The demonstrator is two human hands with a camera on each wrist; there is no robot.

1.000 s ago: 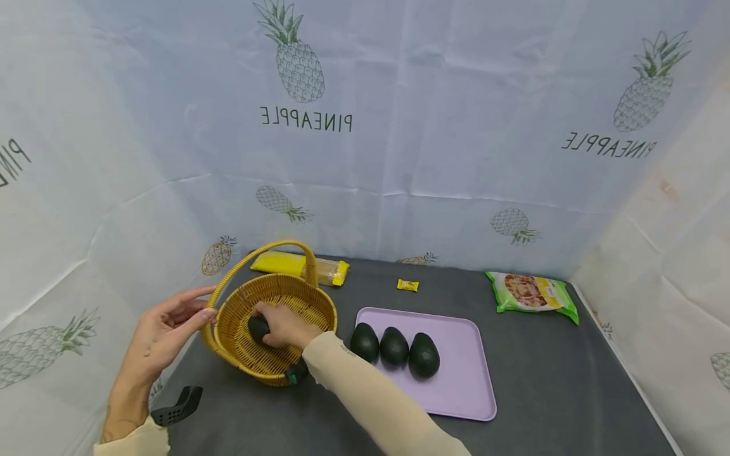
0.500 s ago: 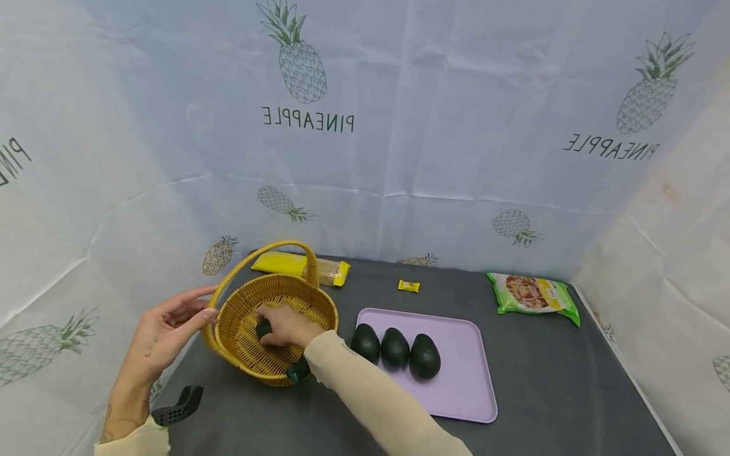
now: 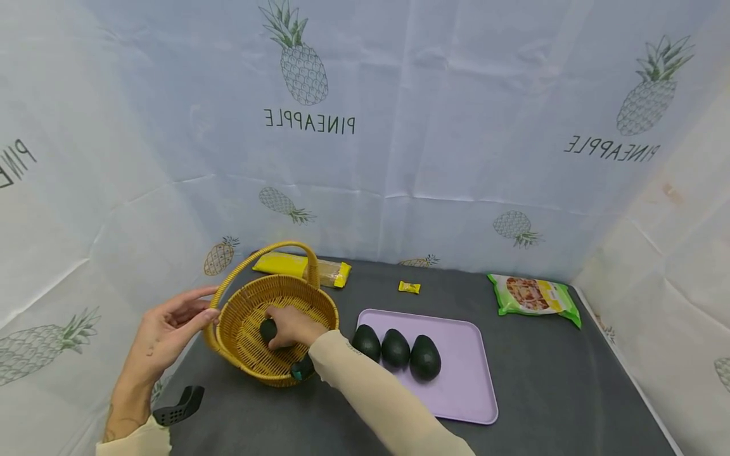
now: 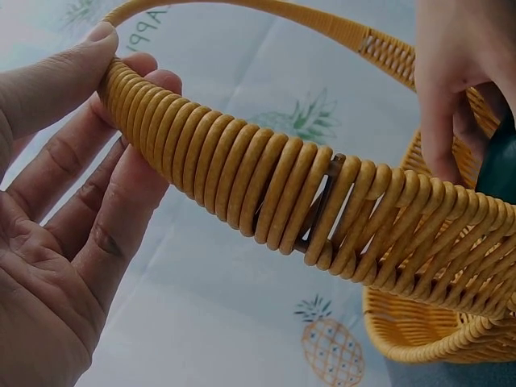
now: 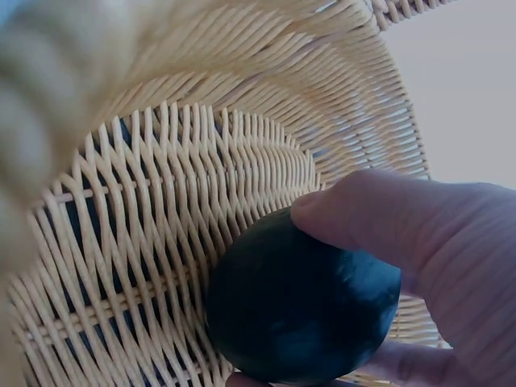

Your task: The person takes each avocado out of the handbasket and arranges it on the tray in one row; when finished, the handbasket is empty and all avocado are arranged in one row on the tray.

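A yellow-brown wicker basket (image 3: 296,303) stands on the left of the dark tabletop. At its left side, my left hand (image 3: 165,329) holds the arched handle (image 4: 218,153) between thumb and fingers. My right hand (image 3: 293,326) reaches down into the basket and grips a dark green avocado (image 5: 298,306), thumb on top. That avocado is low against the woven bottom; whether it touches cannot be told. On the lilac tray (image 3: 456,373) to the right, three more avocados (image 3: 395,348) lie in a row, the leftmost partly behind the right forearm.
Behind the basket lies a long yellow packet (image 3: 279,263), partly covered by the handle. A small yellow wrapped sweet (image 3: 409,287) sits beyond the tray. Toward the right back is a green food packet (image 3: 533,295). Pineapple-print curtains (image 3: 428,126) enclose the table's back and sides.
My right hand and the avocado in it have shifted slightly rightward inside the basket. The left hand stays on the handle, and the tray avocados are unmoved.
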